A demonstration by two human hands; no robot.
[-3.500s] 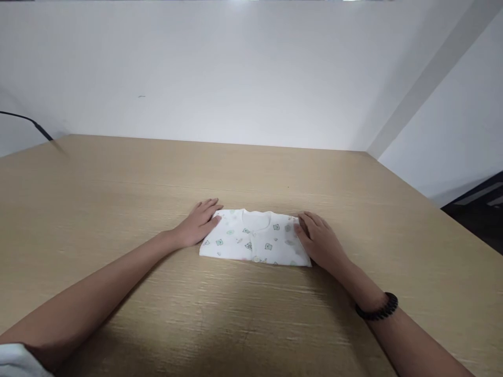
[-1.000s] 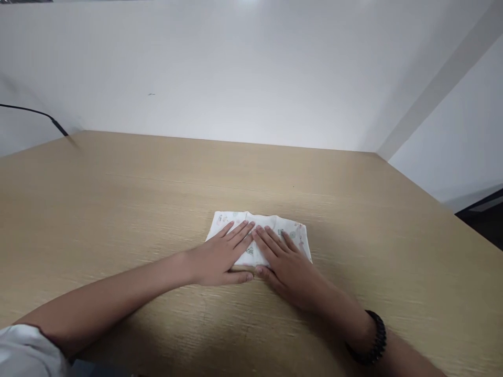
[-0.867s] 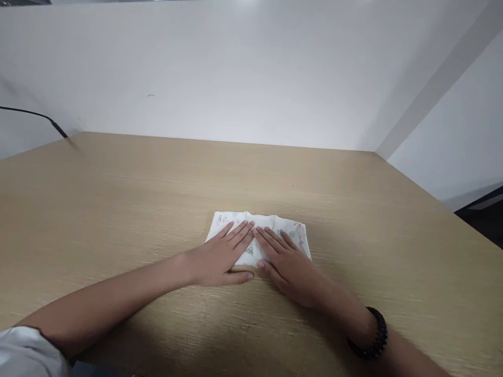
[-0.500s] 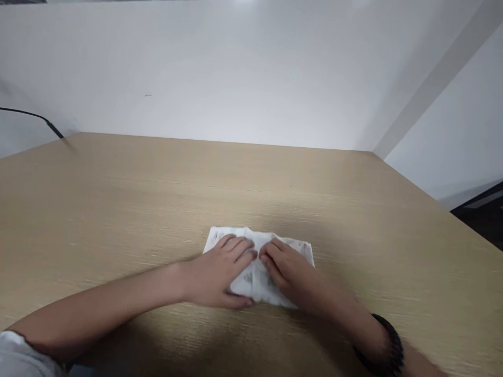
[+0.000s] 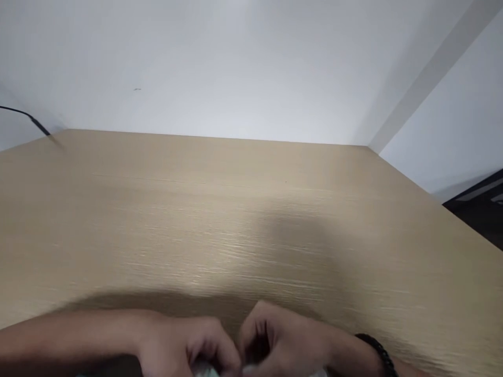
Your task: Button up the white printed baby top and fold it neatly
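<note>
At the bottom edge of the head view, my left hand [image 5: 184, 340] has its fingers curled downward. My right hand [image 5: 286, 343] is bent close against it, fingertips almost meeting. Between and beneath them only pale greenish-white bits of a folded white cloth [image 5: 206, 370] with faint prints show. The rest of the cloth is hidden by the hands and cut off by the frame. Both hands seem to pinch the cloth, raised near the table's front side. A dark beaded bracelet [image 5: 377, 353] circles my right wrist.
The wood-grain table [image 5: 220, 220] spreads out in front, meeting a white wall [image 5: 236, 73] at the back. A thin black cable [image 5: 37, 124] enters at the left edge. A dark object [image 5: 479, 209] stands beyond the right edge.
Both hands have drawn back toward me from the middle of the table, taking the white cloth along. The left fingers, spread flat before, are now curled. The view has shifted slightly.
</note>
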